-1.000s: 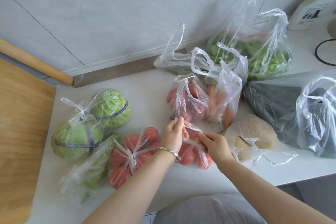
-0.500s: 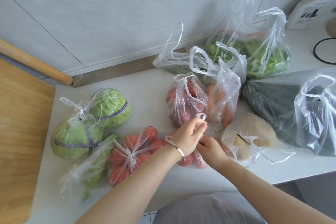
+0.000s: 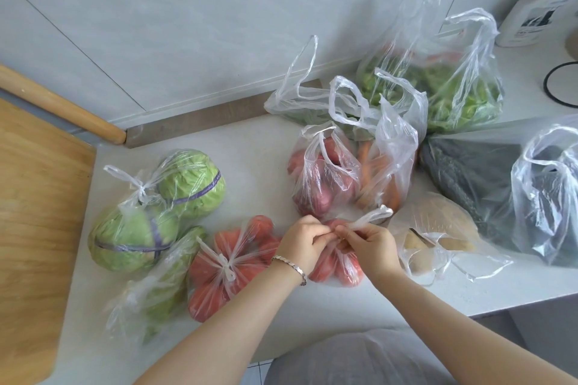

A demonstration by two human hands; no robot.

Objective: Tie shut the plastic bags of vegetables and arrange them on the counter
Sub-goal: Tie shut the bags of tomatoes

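A clear bag of tomatoes (image 3: 341,267) lies near the counter's front edge. My left hand (image 3: 301,239) and my right hand (image 3: 367,242) meet above it, each pinching one of its handles; one handle end (image 3: 373,216) sticks out to the right. To the left lie three knotted bags: tomatoes (image 3: 228,262), two cabbages (image 3: 156,209) and a green vegetable (image 3: 162,284). Behind my hands stand untied bags of red onions (image 3: 322,175) and carrots (image 3: 387,172). A potato bag (image 3: 438,237) sits at my right.
A white counter (image 3: 256,153) holds everything. More open bags sit at the back and right: leafy greens (image 3: 447,84), dark vegetables (image 3: 481,178), a clear bag (image 3: 550,203). A wooden board (image 3: 34,228) lies left, a rolling pin (image 3: 59,106) by the wall, a white jug (image 3: 538,9) far right.
My hands were apart holding the bag's handles up. They crossed the handles and came down together; now both pinch close over the tomatoes, with one handle end poking right.
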